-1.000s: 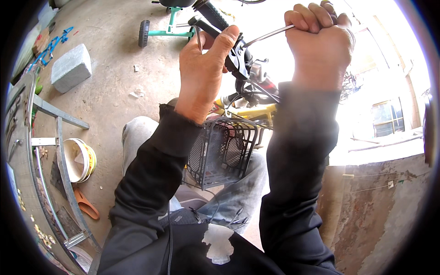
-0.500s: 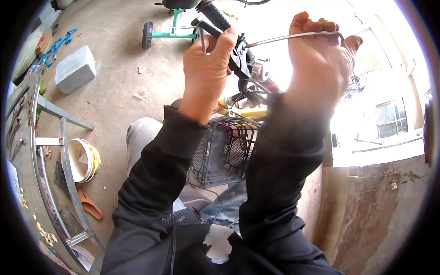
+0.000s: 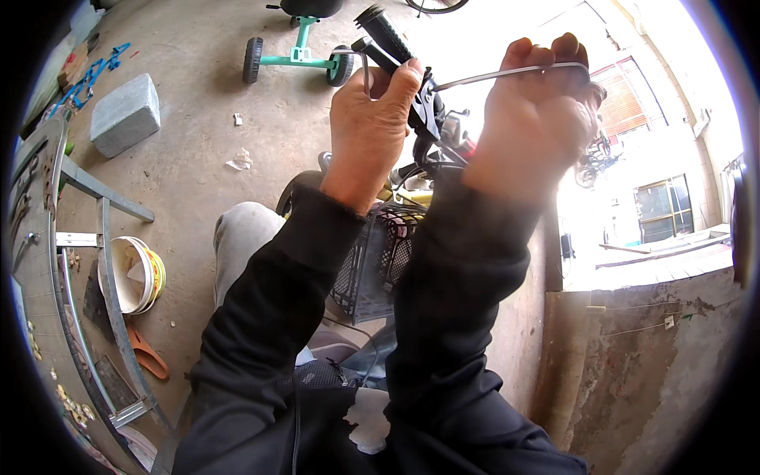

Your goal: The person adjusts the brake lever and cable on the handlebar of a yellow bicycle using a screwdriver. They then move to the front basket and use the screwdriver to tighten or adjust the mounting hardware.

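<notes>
Here, the left hand [image 3: 368, 127] was closed around the black brake lever [image 3: 426, 119], its thumb lying over it, with a small bent key [image 3: 366, 73] standing between thumb and forefinger. The right hand [image 3: 538, 119], palm in view and fingers half curled, held a long key [image 3: 491, 76] across its fingers; the key's far end met the lever just right of the left thumb. Beyond the left fingertips rose a black grip [image 3: 380, 30]. Below both hands, between the sleeves [image 3: 273, 277], was a black basket [image 3: 368, 273]. Up and left of the left hand stood a teal frame [image 3: 299, 57] on black wheels. Farther left lay a grey block [image 3: 125, 117]; lower down, a white bucket [image 3: 146, 289] stood near a metal rack [image 3: 111, 193]. Below the right hand rose a stained wall [image 3: 633, 356].
</notes>
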Demonstrator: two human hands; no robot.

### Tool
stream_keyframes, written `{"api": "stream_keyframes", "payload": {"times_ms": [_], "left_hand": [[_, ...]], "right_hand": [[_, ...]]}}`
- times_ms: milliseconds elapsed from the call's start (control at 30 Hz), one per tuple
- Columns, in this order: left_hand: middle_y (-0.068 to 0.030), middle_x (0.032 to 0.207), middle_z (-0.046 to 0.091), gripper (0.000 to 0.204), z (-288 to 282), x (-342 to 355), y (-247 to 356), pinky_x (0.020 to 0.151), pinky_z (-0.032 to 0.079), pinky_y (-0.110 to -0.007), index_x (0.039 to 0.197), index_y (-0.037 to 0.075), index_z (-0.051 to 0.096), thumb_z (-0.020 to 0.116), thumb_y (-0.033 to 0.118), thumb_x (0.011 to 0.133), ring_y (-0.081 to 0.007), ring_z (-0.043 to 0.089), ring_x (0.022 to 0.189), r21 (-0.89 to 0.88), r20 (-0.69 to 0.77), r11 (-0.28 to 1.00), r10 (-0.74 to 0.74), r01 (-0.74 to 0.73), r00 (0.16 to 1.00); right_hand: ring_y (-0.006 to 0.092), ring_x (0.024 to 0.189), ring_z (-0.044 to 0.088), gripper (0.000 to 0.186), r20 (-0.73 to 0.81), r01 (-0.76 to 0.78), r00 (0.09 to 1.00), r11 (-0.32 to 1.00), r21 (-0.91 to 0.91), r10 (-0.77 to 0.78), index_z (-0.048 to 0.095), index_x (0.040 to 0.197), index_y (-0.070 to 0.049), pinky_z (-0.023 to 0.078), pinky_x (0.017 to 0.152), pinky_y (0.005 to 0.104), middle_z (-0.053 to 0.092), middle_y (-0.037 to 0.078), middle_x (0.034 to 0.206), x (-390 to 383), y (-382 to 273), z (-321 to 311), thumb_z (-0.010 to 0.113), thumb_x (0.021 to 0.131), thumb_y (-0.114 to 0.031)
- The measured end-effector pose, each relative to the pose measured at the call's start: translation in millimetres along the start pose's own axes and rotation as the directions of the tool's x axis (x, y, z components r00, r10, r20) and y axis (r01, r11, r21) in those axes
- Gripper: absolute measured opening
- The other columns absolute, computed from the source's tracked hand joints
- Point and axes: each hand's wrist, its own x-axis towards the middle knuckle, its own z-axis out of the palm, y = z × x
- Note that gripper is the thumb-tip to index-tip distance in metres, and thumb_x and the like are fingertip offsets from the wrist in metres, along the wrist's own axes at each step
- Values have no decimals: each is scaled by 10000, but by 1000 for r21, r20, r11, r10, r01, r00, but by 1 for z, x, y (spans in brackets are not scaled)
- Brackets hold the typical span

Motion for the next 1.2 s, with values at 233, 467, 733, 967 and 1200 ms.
{"api": "stream_keyframes", "payload": {"times_ms": [233, 467, 733, 967, 1200], "left_hand": [[8, 632, 545, 277, -2, -3, -2, 470, 367, -212, 756, 11, 586, 648, 264, 850, -40, 441, 520, 43, 4, 999, 30, -30, 1000], [20, 651, 538, 258, -3, -6, -4, 468, 368, -204, 788, 9, 582, 635, 253, 857, -35, 442, 520, 33, 22, 998, 61, -62, 998], [27, 640, 533, 253, -3, 3, -6, 460, 365, -193, 810, 30, 596, 618, 276, 864, -33, 448, 501, 18, 42, 999, 39, -39, 998], [28, 641, 533, 238, -4, 2, -5, 477, 377, -193, 804, 44, 605, 608, 274, 867, -39, 477, 531, -1, 73, 999, 32, -32, 997], [23, 637, 536, 261, -8, 3, 0, 503, 392, -209, 792, 46, 607, 608, 299, 857, -45, 485, 551, 81, 95, 997, -13, 5, 995]], "right_hand": [[138, 567, 390, 279, 89, -30, 995, 999, -39, 34, 473, 929, -43, 321, 527, 284, 458, 34, 754, 18, 5, -9, 330, 956, -281], [115, 507, 292, 253, 43, -30, 999, 999, -39, 32, 453, 842, -90, 240, 467, 267, 398, -5, 644, 16, 5, -7, 311, 949, -271], [117, 494, 230, 309, 199, -218, 961, 971, 101, 195, 463, 763, -93, 203, 466, 275, 344, -9, 578, 36, 3, -22, 307, 956, -279], [82, 427, 231, 365, 389, -365, 882, 909, 203, 267, 475, 743, -103, 196, 402, 244, 312, -44, 521, 42, 3, -21, 327, 983, -335], [76, 419, 225, 392, 722, -632, 628, 732, 255, 291, 494, 714, -109, 189, 396, 239, 316, -50, 504, 59, 6, -35, 312, 992, -318]]}}
